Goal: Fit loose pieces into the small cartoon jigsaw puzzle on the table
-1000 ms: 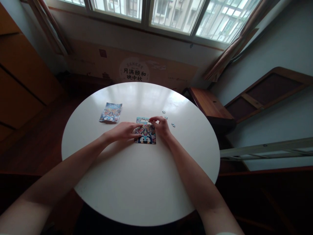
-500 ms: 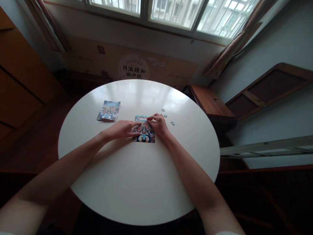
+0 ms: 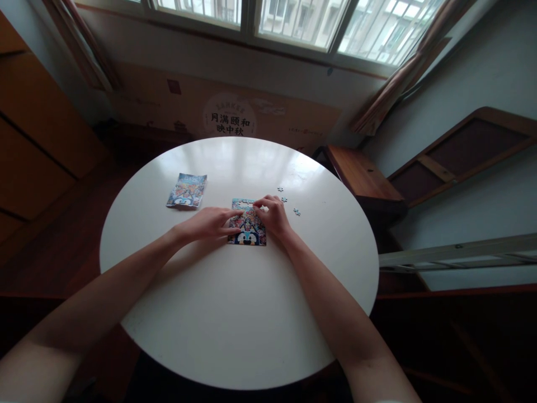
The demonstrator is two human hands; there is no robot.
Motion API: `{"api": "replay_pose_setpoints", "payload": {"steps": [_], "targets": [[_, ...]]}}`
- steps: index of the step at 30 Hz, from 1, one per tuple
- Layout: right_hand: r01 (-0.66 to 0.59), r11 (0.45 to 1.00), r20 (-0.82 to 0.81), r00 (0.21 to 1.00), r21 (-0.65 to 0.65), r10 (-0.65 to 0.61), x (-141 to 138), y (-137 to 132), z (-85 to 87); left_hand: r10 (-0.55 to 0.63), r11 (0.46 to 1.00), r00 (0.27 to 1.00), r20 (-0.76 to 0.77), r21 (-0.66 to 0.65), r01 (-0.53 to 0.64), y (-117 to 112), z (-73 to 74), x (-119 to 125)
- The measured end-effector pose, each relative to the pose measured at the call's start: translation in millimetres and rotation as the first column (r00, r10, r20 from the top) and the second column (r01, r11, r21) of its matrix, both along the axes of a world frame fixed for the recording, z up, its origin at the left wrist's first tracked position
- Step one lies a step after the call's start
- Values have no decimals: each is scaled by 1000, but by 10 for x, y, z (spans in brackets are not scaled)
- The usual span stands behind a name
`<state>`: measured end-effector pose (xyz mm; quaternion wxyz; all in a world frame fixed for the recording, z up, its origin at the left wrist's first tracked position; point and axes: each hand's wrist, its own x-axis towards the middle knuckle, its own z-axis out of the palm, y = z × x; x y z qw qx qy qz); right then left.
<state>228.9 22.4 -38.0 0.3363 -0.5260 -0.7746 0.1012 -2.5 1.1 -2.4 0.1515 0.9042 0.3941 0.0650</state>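
Observation:
A small colourful jigsaw puzzle (image 3: 247, 229) lies near the middle of the round white table (image 3: 235, 313). My left hand (image 3: 207, 223) rests flat beside the puzzle's left edge, with the fingers stretched out and their tips on it. My right hand (image 3: 273, 214) is at the puzzle's upper right corner, with the fingers curled and pinched together on a small puzzle piece that is mostly hidden. Three loose puzzle pieces (image 3: 296, 211) lie on the table just right of that hand.
A colourful printed packet (image 3: 187, 191) lies at the table's left. Behind the table stands a cardboard box (image 3: 229, 115) under the window. A wooden cabinet (image 3: 37, 129) is at the left, and a low wooden bench (image 3: 361, 179) at the right.
My right hand has lowered from just above the puzzle's top edge onto its upper right corner. The left hand has stayed in place. The camera tipped slightly.

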Motion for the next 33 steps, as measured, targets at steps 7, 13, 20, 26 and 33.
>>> {"api": "replay_pose_setpoints", "payload": {"steps": [7,13,20,26,33], "targets": [[-65,998,76,995,-17,66,-10,-37,71,7,1000,1000,-8,3,-7,-23,32,8],[-78,996,159,985,48,70,-36,-83,116,7,1000,1000,-2,-3,-7,-12,14,8],[18,999,131,991,-31,-13,-54,-57,63,2,1000,1000,-13,16,-2,-13,11,18],[-3,996,187,982,-89,19,-57,-54,62,-4,1000,1000,-25,15,5,-29,37,21],[7,995,277,961,-98,21,-74,-55,75,-12,1000,1000,-26,11,12,-37,59,33]]}}
